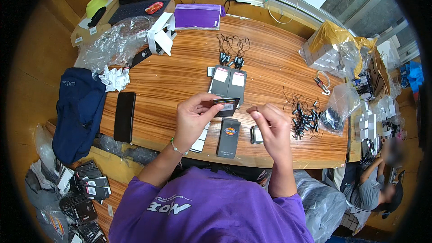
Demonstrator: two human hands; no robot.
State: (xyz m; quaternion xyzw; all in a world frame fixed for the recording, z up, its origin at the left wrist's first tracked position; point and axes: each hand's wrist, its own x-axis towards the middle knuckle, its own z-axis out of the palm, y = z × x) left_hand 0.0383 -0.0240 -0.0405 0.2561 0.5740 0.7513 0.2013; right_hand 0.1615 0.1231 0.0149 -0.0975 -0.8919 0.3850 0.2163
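My left hand [195,114] pinches a small black hang tag [226,107] with a barcode label, holding it above the table. Just right of it hovers my right hand [272,126], thumb and forefinger close together; whether anything is between them I cannot make out. Beneath the hands lies a dark grey tag [228,146] with an oval logo, beside a small stack of cards [257,134] partly hidden by my right hand. White label strips [199,141] lie under my left wrist. Beyond are two grey tag stacks [237,91] with white stickers, topped by black looped strings [231,59].
A pile of black strings [306,119] lies at right, near a plastic bag [335,112] and snips [322,85]. On the left are a phone [124,117], a navy bag [77,112] and crumpled paper [114,78]. A laptop [141,4] stands behind; a person [371,189] sits at far right.
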